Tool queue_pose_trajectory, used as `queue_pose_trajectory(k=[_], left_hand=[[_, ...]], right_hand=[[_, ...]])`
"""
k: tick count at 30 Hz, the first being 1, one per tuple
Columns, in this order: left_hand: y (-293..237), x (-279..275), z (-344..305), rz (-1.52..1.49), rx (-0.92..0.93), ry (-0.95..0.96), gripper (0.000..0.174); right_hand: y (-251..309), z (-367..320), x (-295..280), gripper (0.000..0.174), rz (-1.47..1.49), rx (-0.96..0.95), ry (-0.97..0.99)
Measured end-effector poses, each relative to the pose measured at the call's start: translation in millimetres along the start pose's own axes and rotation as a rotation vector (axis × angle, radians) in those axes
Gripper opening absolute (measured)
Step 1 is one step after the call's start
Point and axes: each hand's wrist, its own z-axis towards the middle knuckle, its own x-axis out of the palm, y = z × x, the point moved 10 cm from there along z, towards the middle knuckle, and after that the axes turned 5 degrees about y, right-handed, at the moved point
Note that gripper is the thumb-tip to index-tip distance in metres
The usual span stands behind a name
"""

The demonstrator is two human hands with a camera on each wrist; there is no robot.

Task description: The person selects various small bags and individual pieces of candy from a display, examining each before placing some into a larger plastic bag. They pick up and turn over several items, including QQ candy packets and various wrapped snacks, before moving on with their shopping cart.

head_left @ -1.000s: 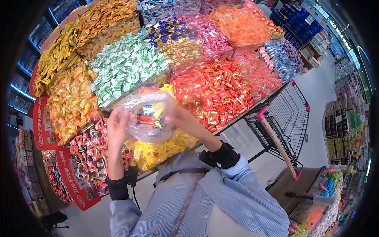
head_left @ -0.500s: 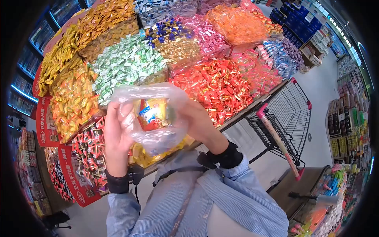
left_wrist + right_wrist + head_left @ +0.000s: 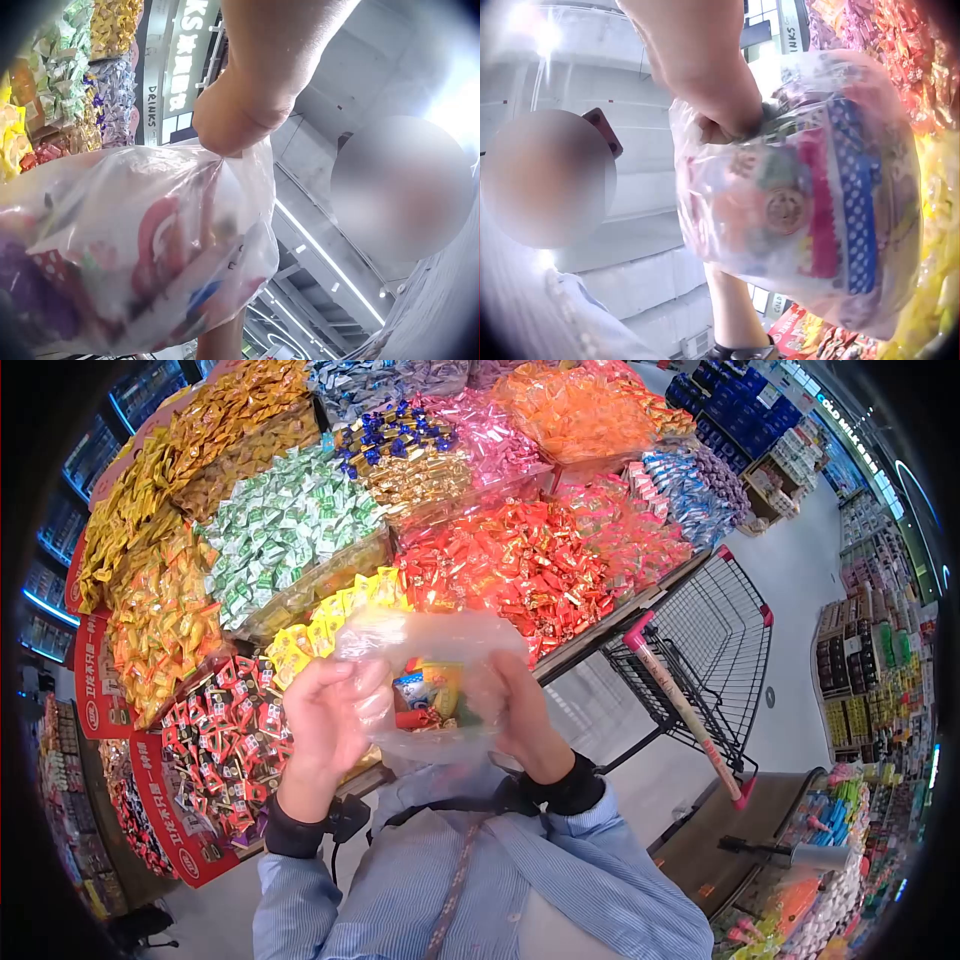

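Observation:
A clear plastic bag (image 3: 425, 626) is held with its mouth spread between both hands, in front of the body. Wrapped sweets (image 3: 440, 688) in yellow, blue and red show inside it. My left hand (image 3: 338, 712) grips the left side of the rim with curled fingers. On the opposite side my right hand (image 3: 522, 710) grips the rim. In the left wrist view the bag (image 3: 127, 195) hangs full below the left hand (image 3: 241, 116). The right wrist view shows a blue dotted wrapper (image 3: 855, 202) through the plastic, under the right hand (image 3: 712, 90).
Heaped sweets fill the display, with green-white ones (image 3: 290, 530), red ones (image 3: 510, 570) and yellow packets (image 3: 340, 610) nearest the bag. Black-and-red packets (image 3: 228, 730) lie at the left. A shopping trolley (image 3: 700, 660) stands to the right, beside a brown-sided bin (image 3: 740, 840).
Both hands have brought the bag down and closer to the body, slightly rightward. The left hand's fingers have curled in on the rim. Yellow packets behind the bag now show.

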Motion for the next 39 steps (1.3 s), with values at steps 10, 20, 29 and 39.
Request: queue_pose_trajectory(k=[10, 20, 29, 39], left_hand=[[23.1, -9.0, -18.6, 0.213, -0.170, -0.066, 0.047], [22.1, -39.9, -39.1, -0.103, -0.240, 0.104, 0.038], [-38.4, -61.9, -82.7, -0.275, -0.133, 0.283, 0.048], [-124.2, -119.9, -113.7, -0.052, 0.204, -0.204, 0.045]], right_hand=[[-18.2, -20.3, 28.9, 0.058, -0.021, 0.100, 0.230], [-64.9, -15.6, 50.0, 0.058, -0.116, 0.259, 0.243], [-128.0, -3.1, 81.9, 0.053, -0.143, 0.377, 0.024], [-174.0, 29.2, 143.6, 0.047, -0.075, 0.303, 0.349]])
